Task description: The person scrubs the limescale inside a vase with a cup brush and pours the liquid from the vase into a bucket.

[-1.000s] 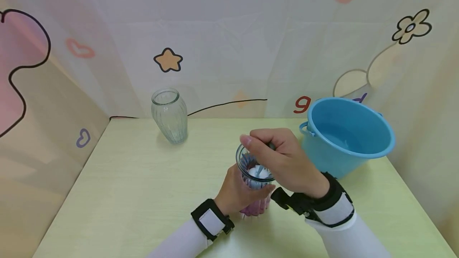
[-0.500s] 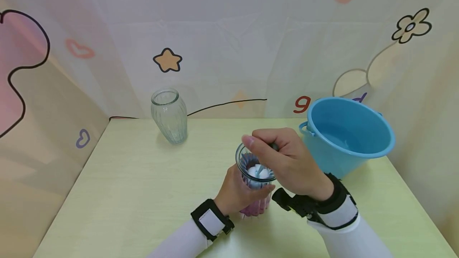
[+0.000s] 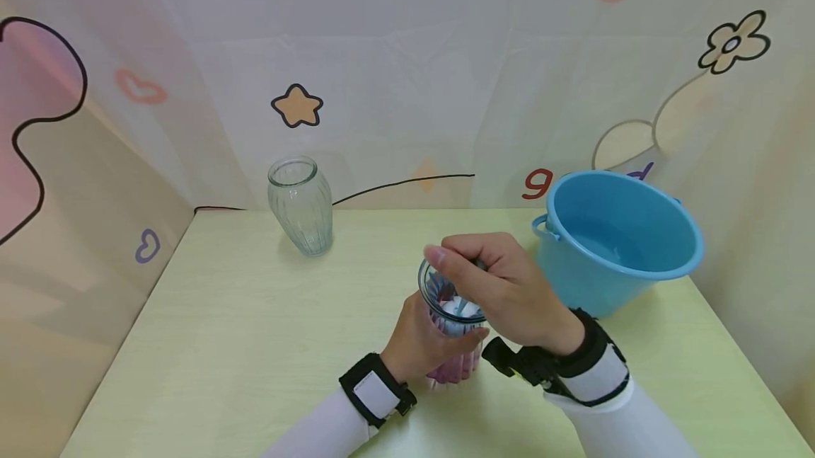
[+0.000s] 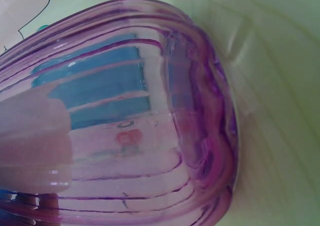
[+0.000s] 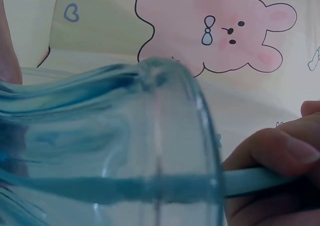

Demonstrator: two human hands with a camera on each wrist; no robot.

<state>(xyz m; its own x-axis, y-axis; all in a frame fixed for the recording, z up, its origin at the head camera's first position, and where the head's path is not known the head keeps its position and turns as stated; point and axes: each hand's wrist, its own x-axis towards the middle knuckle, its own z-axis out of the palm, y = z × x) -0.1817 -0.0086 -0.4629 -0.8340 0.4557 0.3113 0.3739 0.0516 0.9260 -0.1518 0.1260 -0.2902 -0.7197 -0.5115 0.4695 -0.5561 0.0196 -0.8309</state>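
Observation:
A ribbed glass vase [image 3: 455, 366], blue toward its mouth and purple at its base, stands slightly tilted near the table's middle. My left hand [image 3: 423, 345] wraps its side; fingers show beside the purple glass in the left wrist view. Above the rim, my right hand [image 3: 503, 281] grips a light blue handle [image 5: 255, 182]. The handle runs down through the mouth, and something white [image 3: 460, 306] shows inside around it. What kind of tool this is remains unclear, as its lower end is hidden. A grey knob [image 3: 482, 262] peeks out from under the right thumb.
A light blue bucket [image 3: 611, 302] stands at the right, close behind my right forearm. A clear ribbed glass vase [image 3: 302, 217] stands at the back left near the patterned curtain [image 3: 382, 69]. The pale wooden table [image 3: 242, 345] extends to the left.
My right hand shifts slightly right and then back left and a little lower, with the handle in it. The left hand and the coloured vase stay in place.

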